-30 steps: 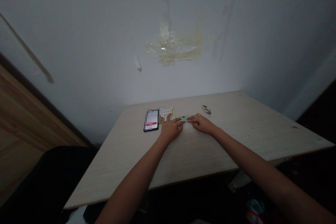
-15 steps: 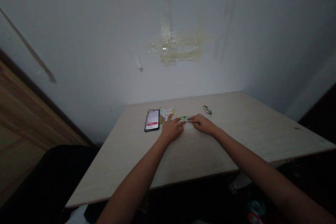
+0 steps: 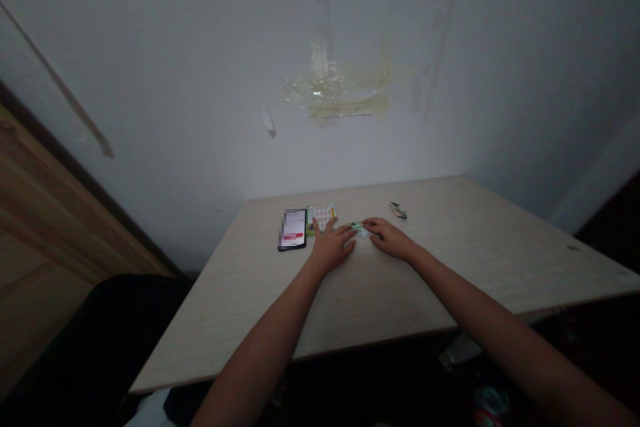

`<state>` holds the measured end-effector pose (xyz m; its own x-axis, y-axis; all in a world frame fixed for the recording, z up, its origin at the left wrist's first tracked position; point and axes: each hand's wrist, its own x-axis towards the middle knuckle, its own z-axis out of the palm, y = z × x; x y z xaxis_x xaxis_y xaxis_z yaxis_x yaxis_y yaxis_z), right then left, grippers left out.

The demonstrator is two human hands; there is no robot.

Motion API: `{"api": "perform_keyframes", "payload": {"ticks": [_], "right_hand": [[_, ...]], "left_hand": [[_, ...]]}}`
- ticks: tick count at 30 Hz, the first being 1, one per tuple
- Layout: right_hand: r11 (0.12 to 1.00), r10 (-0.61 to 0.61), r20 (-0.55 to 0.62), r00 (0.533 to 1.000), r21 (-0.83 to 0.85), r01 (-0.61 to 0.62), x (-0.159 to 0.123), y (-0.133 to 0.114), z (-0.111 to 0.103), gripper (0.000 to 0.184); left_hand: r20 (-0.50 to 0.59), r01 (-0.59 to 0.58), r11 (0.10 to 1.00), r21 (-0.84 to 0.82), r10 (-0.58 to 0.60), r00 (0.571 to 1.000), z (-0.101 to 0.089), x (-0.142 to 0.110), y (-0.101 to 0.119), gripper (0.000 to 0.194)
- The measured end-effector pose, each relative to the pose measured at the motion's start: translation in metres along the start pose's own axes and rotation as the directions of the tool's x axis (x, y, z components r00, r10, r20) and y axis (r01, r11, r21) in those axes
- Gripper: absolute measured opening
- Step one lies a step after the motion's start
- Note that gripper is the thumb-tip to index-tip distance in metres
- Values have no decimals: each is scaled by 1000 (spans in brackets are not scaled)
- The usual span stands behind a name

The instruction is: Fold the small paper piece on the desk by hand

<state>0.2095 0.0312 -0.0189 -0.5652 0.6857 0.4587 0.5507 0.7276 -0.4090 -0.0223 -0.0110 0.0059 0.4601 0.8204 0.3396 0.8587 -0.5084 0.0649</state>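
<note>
My left hand [image 3: 332,249] rests with fingers spread on the table. Its outer fingers lie on the lower part of a printed white and green sheet [image 3: 323,211], and its index finger reaches the left end of a small green and white piece of printed paper [image 3: 357,227]. On that piece's right end lie the stretched fingertips of my right hand [image 3: 391,239], the thumb held apart from them. Both hands press from above rather than grip; the fingers hide the paper's two ends. Left of the sheet, a phone [image 3: 294,229] lies with its screen lit.
A small folded, dark-patterned paper piece [image 3: 398,210] lies on the pale wooden table [image 3: 240,307], beyond my right hand. Behind the table rises a grey wall [image 3: 210,80] with peeling clear tape [image 3: 345,93]. A dark chair-like shape [image 3: 125,320] stands at the left.
My fingers have loosened: the left thumb and fingers are spread wider, and the right thumb is further from the fingers. More of the small paper's lower edge shows. The view has shifted slightly.
</note>
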Motion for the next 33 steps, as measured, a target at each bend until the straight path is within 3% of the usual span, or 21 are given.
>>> {"api": "perform_keyframes", "payload": {"ticks": [10, 22, 33], "right_hand": [[997, 25, -43, 999, -66, -28, -2, 1, -1, 36], [1000, 11, -49, 999, 18, -10, -1, -1, -5, 24], [999, -2, -76, 997, -45, -1, 0, -2, -7, 27]], "left_hand": [[18, 32, 999, -5, -32, 999, 1, 1, -1, 36], [14, 58, 998, -37, -57, 998, 3, 2, 0, 35], [67, 57, 996, -76, -52, 996, 6, 3, -1, 37]]}}
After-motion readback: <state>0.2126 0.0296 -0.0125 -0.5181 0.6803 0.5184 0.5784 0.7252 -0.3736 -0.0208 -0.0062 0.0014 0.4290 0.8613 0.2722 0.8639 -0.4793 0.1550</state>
